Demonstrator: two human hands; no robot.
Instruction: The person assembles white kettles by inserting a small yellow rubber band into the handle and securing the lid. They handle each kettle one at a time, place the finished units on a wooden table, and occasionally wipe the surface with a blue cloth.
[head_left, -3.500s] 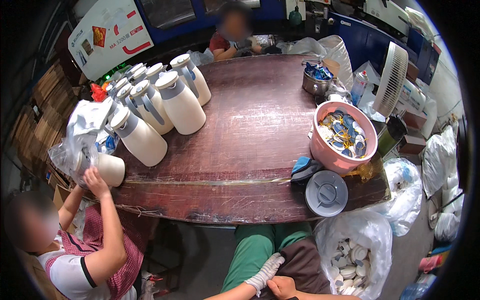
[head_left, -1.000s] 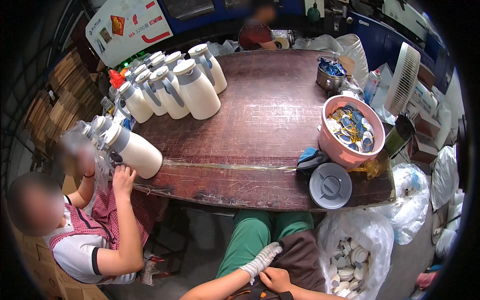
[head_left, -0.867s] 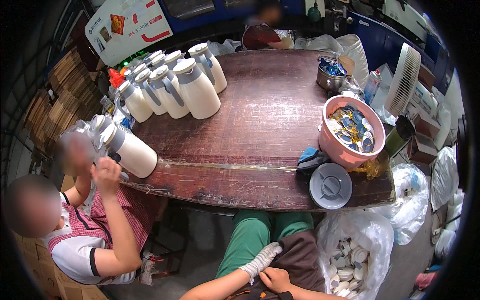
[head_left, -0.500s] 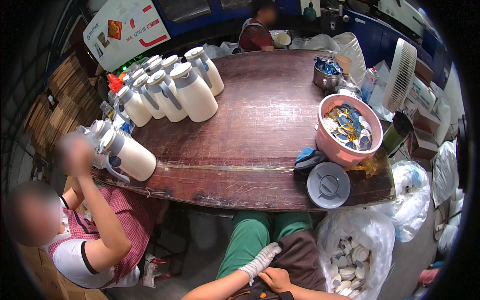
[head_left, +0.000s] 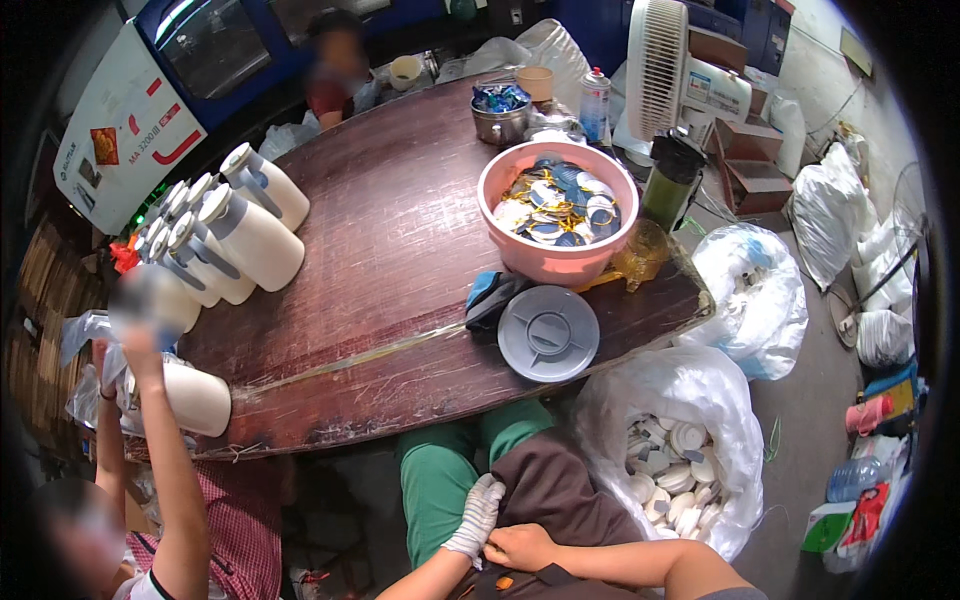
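One broad wooden table (head_left: 400, 250) is seen above the lap, with a pink basin (head_left: 556, 215) and a grey round lid (head_left: 548, 333) on it. A brown cloth (head_left: 560, 490) is touched by the gloved left hand (head_left: 476, 515), fingers loosely extended, and pinched by the bare right hand (head_left: 520, 547).

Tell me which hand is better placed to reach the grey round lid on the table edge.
Probably the right hand: bare, it lies in the lap almost directly below the grey round lid. The gloved left hand rests beside it, slightly further left.
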